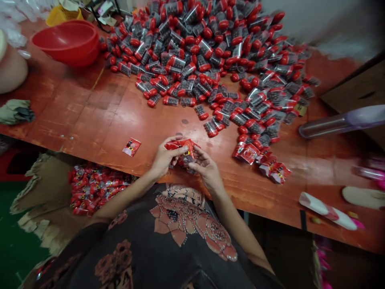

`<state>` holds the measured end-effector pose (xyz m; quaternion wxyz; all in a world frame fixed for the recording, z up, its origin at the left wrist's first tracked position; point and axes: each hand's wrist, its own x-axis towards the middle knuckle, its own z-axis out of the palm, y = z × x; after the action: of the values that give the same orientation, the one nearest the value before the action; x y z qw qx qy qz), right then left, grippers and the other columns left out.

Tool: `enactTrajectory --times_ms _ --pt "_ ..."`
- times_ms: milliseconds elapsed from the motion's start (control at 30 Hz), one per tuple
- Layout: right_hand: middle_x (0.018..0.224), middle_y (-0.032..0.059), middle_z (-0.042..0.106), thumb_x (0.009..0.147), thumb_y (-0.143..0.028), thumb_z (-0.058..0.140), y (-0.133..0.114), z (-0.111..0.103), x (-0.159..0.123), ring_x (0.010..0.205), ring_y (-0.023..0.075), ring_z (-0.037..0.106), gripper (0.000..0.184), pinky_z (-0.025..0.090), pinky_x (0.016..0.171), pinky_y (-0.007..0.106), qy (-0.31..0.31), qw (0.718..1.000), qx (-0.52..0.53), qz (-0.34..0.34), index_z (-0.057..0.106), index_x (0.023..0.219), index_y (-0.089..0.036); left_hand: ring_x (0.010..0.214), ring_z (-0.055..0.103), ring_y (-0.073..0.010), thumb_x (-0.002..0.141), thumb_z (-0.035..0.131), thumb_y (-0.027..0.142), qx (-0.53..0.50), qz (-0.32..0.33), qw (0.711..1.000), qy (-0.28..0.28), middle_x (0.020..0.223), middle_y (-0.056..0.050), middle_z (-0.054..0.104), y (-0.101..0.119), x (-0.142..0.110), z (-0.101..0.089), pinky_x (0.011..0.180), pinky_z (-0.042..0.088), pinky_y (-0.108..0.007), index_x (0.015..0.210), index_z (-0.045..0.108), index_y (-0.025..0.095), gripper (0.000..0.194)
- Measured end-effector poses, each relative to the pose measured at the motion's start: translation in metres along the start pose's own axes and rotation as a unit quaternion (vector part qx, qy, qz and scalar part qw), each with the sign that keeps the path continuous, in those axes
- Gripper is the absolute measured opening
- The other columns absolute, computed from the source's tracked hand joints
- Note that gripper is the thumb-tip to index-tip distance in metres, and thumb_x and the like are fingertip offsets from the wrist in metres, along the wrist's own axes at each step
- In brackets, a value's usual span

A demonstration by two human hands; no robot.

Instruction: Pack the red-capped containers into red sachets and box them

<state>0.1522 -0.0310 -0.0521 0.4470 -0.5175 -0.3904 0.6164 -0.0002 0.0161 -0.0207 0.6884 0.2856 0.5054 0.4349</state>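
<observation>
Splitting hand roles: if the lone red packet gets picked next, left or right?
Left, likely: the left hand is nearer the lone packet, which lies to its left; the right hand would reach across. Both hold another red packet.

This looks like a packing workshop. A long reddish-brown wooden bench (pixel 99 116), scuffed and stained, crosses the frame. At the upper middle rises a great heap of small clear plastic tubes with rounded red caps (pixel 195 60), far more than a household would keep. Shiny red printed packets (pixel 93 188) fill a ragged-edged brown cardboard box (pixel 49 208) at the lower left. Wide red plastic bowls (pixel 67 42) and a yellow plastic basket (pixel 64 16) crowd the upper left.
</observation>
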Motion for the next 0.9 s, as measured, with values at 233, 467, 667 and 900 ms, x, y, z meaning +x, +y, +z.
enactTrajectory --times_ms 233,467,667,900 --pt "0.115 0.0 0.065 0.078 -0.027 0.071 0.011 0.004 -0.004 0.096 0.0192 0.063 0.046 0.055 0.091 0.043 0.06 0.996 -0.024 -0.062 0.065 0.122 -0.04 0.037 0.04 -0.0047 0.063 0.084 0.032 -0.01 -0.012 1.0 0.006 0.055 0.006 0.054 0.001 -0.003 -0.003 0.033 0.027 -0.019 0.108 0.065 0.021 0.051" --pt "0.111 0.0013 0.066 0.079 -0.029 0.07 0.013 0.009 -0.003 0.098 0.0188 0.063 0.041 0.054 0.088 0.039 0.079 0.993 -0.04 -0.077 0.068 0.119 -0.035 0.036 0.04 -0.0042 0.061 0.085 0.034 -0.01 -0.011 1.0 0.023 0.053 0.007 0.053 -0.008 -0.003 -0.001 0.033 0.027 -0.018 0.106 0.064 0.02 0.052" --pt "0.109 0.0027 0.068 0.079 -0.032 0.069 0.019 -0.016 0.003 0.095 0.0201 0.063 0.037 0.051 0.091 0.042 0.079 0.993 -0.076 -0.048 0.07 0.117 -0.03 0.048 0.054 -0.0085 0.064 0.084 0.03 -0.098 -0.017 0.994 0.04 0.072 0.001 0.067 -0.005 0.003 -0.017 0.041 0.04 -0.021 0.115 0.059 0.022 0.057" --pt "0.106 0.0053 0.061 0.081 -0.033 0.069 -0.001 -0.008 0.003 0.087 0.0201 0.06 0.029 0.053 0.08 0.038 0.095 0.957 -0.241 -0.128 0.07 0.11 -0.03 0.091 0.068 -0.0223 0.067 0.071 0.006 -0.208 -0.059 0.976 0.011 0.103 -0.01 0.072 0.009 0.01 -0.023 0.071 0.055 -0.033 0.106 0.062 0.017 0.041"
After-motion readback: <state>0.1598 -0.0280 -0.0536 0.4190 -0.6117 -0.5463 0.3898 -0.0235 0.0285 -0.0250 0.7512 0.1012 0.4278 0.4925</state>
